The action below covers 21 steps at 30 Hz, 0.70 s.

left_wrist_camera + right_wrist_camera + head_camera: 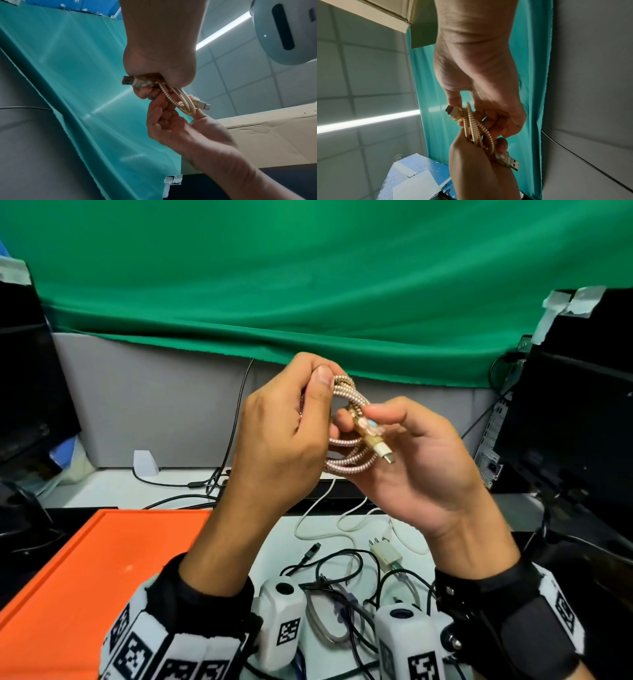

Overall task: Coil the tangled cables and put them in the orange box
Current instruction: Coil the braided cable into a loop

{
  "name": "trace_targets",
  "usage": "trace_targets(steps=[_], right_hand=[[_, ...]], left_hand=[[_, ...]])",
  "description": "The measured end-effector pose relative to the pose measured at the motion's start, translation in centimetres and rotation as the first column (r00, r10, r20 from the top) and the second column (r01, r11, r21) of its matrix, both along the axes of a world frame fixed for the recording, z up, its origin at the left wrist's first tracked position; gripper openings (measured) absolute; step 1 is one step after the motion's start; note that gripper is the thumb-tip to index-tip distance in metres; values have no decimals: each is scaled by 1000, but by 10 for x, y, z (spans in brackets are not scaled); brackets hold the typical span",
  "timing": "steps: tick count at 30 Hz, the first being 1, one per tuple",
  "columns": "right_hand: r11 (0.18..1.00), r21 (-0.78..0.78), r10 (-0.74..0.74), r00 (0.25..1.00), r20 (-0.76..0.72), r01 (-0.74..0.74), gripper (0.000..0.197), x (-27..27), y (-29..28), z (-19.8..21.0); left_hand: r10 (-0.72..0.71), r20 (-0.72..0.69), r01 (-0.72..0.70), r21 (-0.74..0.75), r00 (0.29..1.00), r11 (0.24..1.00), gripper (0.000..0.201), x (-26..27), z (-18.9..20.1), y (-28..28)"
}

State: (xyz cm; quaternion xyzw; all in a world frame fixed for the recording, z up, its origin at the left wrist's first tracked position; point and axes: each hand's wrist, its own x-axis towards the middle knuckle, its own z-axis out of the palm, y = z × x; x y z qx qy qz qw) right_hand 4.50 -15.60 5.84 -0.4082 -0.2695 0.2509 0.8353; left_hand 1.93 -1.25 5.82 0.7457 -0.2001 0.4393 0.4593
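A gold braided cable (346, 392) is wound into a small coil and held in the air between both hands. My left hand (315, 392) grips one side of the coil, thumb on top, with the USB-A plug (127, 80) sticking out of the fist. My right hand (359, 416) pinches the other end just behind the small plug (385, 455). In the right wrist view the coil (476, 128) runs from the right hand (471, 112) down into the left hand (479, 148). The orange box (85, 577) lies at lower left. Tangled black cables (342, 577) lie below the hands.
A white cable (322, 508) and a white plug adapter (385, 556) lie on the white table among the tangle. A dark monitor (27, 388) stands at the left and a black computer case (565, 405) at the right. A green cloth hangs behind.
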Motion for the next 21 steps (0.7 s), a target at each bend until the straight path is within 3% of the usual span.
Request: trace_targets(steps=[2,5,8,12,15,17,19,21], right_hand=[[999,-32,-11,999,33,12,19,0,-3,1],[994,-100,-43,993,110,54,14,0,-5,1],[978,-152,-114,975,189,144,12,1,-7,-1],[950,-244,-87,915,393,195,16,-6,-6,0],[900,-288,-162,863,478,328,12,-10,-1,3],[769,-343,-263,757,599,539,15,-11,1,4],[484,-337,-330,526,784,807,21,-17,1,5],[226,-204,-304,269,914,952,30,-26,3,5]], left_hand=[[-24,6,24,55,1000,998,21,0,0,2],[-96,46,81,253,994,964,30,0,2,9],[-50,123,-1,385,991,923,28,3,4,16],[72,208,-153,409,975,900,25,-1,6,17],[146,264,-230,326,953,917,24,0,2,11],[191,262,-259,259,946,930,20,3,-1,7],[233,241,-284,203,942,937,18,5,-2,6],[281,214,-318,163,936,934,19,7,-2,5]])
